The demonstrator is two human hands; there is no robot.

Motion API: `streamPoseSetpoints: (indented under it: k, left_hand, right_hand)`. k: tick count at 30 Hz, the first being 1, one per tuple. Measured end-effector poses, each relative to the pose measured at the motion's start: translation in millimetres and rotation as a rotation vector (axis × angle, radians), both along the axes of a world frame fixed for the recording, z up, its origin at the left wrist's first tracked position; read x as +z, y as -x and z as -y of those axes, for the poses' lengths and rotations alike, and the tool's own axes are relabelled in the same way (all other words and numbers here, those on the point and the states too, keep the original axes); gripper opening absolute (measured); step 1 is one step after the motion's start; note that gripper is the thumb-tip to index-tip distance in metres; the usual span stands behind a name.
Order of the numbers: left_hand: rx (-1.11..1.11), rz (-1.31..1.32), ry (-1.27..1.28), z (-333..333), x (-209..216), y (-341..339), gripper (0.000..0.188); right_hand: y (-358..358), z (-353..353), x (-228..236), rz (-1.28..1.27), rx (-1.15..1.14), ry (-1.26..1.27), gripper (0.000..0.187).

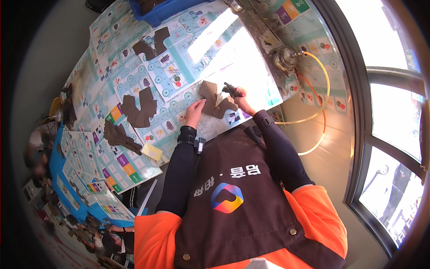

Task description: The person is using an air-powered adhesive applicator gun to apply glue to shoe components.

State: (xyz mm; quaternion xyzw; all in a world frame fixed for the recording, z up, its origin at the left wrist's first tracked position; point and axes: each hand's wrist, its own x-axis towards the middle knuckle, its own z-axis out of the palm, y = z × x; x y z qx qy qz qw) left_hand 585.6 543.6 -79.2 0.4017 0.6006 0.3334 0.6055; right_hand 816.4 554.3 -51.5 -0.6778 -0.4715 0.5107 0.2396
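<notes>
Brown piece (208, 96) lies between two hands (193, 114), one holding one tool (231, 90).

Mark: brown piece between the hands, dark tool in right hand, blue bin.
Brown piece (212, 106), head view: middle of its surface.
Dark tool (231, 89), head view: its body.
Blue bin (167, 15), head view: outer wall.
</notes>
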Motion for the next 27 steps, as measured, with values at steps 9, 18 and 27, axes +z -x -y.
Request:
streamPoseSetpoints:
  k: [9, 18, 27]
  left_hand:
    - [-0.022, 0.101, 0.104, 0.6, -3.2, 3.7, 0.029]
    - [-0.002, 0.078, 0.065, -0.1, -5.2, 4.1, 0.027]
    - [0.002, 0.092, 0.086, -1.3, 0.1, 2.6, 0.026]
  right_hand:
    - [-3.8, -6.5, 37.7, 0.081, 0.065, 0.09, 0.02]
    - [-8.9, -1.9, 48.0, 0.056, 0.189, 0.103, 0.024]
    - [-15.1, 7.1, 15.0, 0.029, 0.194, 0.003, 0.024]
